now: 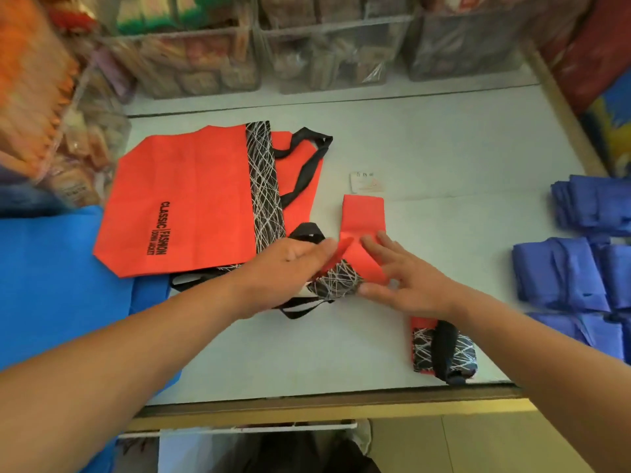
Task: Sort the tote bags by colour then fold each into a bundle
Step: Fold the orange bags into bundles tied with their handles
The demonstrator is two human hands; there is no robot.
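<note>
A red tote bag [362, 216], folded into a narrow strip with a black-and-white scribble band, lies in the middle of the table. My left hand [290, 268] pinches its near left edge. My right hand [406, 278] presses on its near end with spread fingers. To the left lies a stack of flat red tote bags [184, 199] with black handles, printed "CLASSIC FASHION". One folded red bundle [442, 353] sits by the front edge, under my right forearm. Folded blue bundles [563, 271] lie at the right.
Flat blue tote bags [58, 285] cover the table's left side and hang over its edge. A small paper label [367, 182] lies beyond the red strip. Clear bins of packaged goods [327, 52] line the back. The table's front edge [307, 401] is near me.
</note>
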